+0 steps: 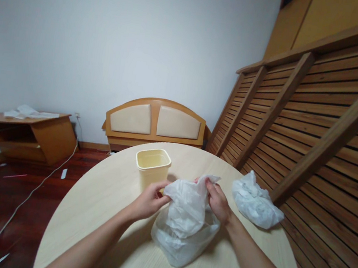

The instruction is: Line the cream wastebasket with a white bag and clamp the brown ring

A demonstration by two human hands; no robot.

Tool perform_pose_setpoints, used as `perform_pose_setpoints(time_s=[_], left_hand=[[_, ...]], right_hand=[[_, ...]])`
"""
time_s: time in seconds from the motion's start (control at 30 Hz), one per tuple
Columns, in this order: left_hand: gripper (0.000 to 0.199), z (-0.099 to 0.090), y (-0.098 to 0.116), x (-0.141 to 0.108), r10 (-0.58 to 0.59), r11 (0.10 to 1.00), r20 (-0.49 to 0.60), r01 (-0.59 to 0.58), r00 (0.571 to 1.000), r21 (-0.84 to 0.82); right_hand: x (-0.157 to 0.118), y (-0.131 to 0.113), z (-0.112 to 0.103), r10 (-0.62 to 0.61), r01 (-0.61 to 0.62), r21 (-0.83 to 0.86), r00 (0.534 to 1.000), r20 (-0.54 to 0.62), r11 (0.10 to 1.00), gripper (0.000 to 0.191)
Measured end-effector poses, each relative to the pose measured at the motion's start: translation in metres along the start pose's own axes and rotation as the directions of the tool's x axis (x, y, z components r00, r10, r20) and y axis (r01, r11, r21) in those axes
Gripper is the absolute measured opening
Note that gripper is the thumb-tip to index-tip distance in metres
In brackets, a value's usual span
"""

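Observation:
A thin white plastic bag [184, 223] is held upright between my two hands over the round table, its lower part spread toward the front. My left hand [151, 199] pinches the bag's upper left edge between thumb and fingers. With its fingers closed, my right hand [218, 199] grips the bag's upper right edge. Just behind my left hand stands a pale yellow square bin [152, 172], its top open. A second white plastic bag [254, 200], crumpled and bulging, lies near the table's right edge; its contents cannot be made out.
The round pale table [98, 189] lies under both arms. Slatted wooden panels [333, 124] lean along the right. Behind are a padded headboard [156, 122] and, at the left, a low cabinet [52, 138] with papers. A cable [36, 187] crosses the floor.

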State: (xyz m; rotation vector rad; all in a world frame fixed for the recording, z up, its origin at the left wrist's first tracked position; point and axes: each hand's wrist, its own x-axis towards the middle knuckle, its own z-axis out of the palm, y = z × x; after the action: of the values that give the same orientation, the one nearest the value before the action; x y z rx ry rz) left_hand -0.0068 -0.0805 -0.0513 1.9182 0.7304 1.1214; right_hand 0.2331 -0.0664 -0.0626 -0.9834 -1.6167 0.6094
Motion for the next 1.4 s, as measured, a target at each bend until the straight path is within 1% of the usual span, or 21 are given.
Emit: perform_pose_setpoints(time_s=[0.03,0.1,0.2,0.23,0.3,0.37,0.43,0.5,0.57,0.6,0.67,0.73,0.77,0.8,0.9,0.97,1.03,1.13,1.2,1.3,1.4], left_hand=[[0.032,-0.002,0.001,0.001,-0.01,1.0,-0.021,0.01,1.0,-0.021],[0.034,-0.009,0.003,0.003,-0.016,0.999,-0.174,0.007,0.985,-0.051],[0.032,-0.021,0.004,0.004,0.026,0.999,-0.439,-0.036,0.898,-0.015],[0.032,-0.025,0.004,0.004,0.06,0.998,-0.478,-0.065,0.876,0.007],[0.034,-0.027,0.006,0.002,0.151,0.988,-0.458,-0.151,0.876,0.038],[0.055,-0.024,0.01,-0.001,0.253,0.967,-0.342,-0.246,0.905,0.064],[0.081,-0.015,0.014,-0.006,0.311,0.949,-0.173,-0.297,0.934,0.106],[0.099,-0.003,0.016,-0.01,0.312,0.937,-0.025,-0.304,0.95,0.172],[0.107,0.008,0.017,-0.012,0.298,0.92,0.053,-0.302,0.953,0.252],[0.102,0.012,0.017,-0.012,0.293,0.911,0.077,-0.302,0.953,0.279],[0.071,0.015,0.017,-0.01,0.278,0.905,0.065,-0.284,0.958,0.316],[0.03,0.012,0.018,-0.007,0.271,0.913,-0.075,-0.232,0.96,0.336],[0.018,0.009,0.019,-0.005,0.271,0.919,-0.194,-0.193,0.943,0.343],[0.014,0.004,0.02,-0.003,0.271,0.927,-0.331,-0.151,0.904,0.344],[0.018,-0.012,0.023,0.001,0.253,0.949,-0.655,-0.05,0.712,0.312],[0.024,-0.022,0.022,0.003,0.234,0.959,-0.756,-0.019,0.612,0.282],[0.03,-0.031,0.02,0.003,0.227,0.965,-0.8,-0.016,0.555,0.263],[0.032,-0.04,0.015,0.003,0.225,0.969,-0.832,-0.024,0.507,0.247],[0.033,-0.043,0.013,0.003,0.213,0.974,-0.847,-0.031,0.487,0.226],[0.034,-0.043,0.012,0.003,0.192,0.98,-0.855,-0.049,0.482,0.193],[0.034,-0.041,0.012,0.004,0.197,0.979,-0.849,-0.054,0.491,0.196]], right_hand=[[0.001,-0.001,-0.001,0.045,-0.045,0.046,0.999,-0.012,0.998,0.062],[0.006,-0.001,-0.007,0.123,-0.109,0.125,0.986,-0.109,0.986,0.061],[0.017,0.003,-0.02,0.155,-0.1,0.171,0.924,-0.349,0.98,0.06],[0.02,0.004,-0.023,0.158,-0.093,0.177,0.903,-0.399,0.98,0.06],[0.023,0.002,-0.026,0.123,-0.067,0.141,0.892,-0.436,0.988,0.057],[0.021,-0.003,-0.022,0.058,-0.03,0.075,0.917,-0.395,0.997,0.049],[0.014,-0.013,-0.012,0.002,0.006,0.027,0.959,-0.282,1.0,0.037],[0.004,-0.023,0.003,-0.036,0.037,0.015,0.998,-0.059,0.999,0.029],[-0.005,-0.031,0.017,-0.056,0.043,0.124,0.993,0.1,0.991,0.025],[-0.009,-0.033,0.023,-0.061,0.031,0.201,0.988,0.146,0.979,0.028],[-0.014,-0.035,0.031,-0.071,0.018,0.311,0.985,0.159,0.95,0.034],[-0.017,-0.032,0.035,-0.109,0.058,0.348,0.986,0.128,0.936,0.043],[-0.018,-0.03,0.035,-0.142,0.091,0.337,0.982,0.128,0.937,0.052],[-0.018,-0.028,0.035,-0.182,0.129,0.308,0.972,0.15,0.942,0.064],[-0.021,-0.022,0.033,-0.278,0.252,0.121,0.911,0.305,0.96,0.108],[-0.024,-0.023,0.033,-0.365,0.397,-0.02,0.863,0.349,0.918,0.124],[-0.026,-0.028,0.034,-0.511,0.575,-0.103,0.785,0.351,0.812,0.126],[-0.029,-0.041,0.035,-0.703,0.778,-0.164,0.621,0.347,0.606,0.109],[-0.032,-0.048,0.038,-0.746,0.833,-0.219,0.553,0.37,0.509,0.088],[-0.036,-0.055,0.047,-0.746,0.847,-0.298,0.53,0.402,0.441,0.053],[-0.037,-0.057,0.054,-0.739,0.851,-0.293,0.525,0.423,0.436,0.024]])
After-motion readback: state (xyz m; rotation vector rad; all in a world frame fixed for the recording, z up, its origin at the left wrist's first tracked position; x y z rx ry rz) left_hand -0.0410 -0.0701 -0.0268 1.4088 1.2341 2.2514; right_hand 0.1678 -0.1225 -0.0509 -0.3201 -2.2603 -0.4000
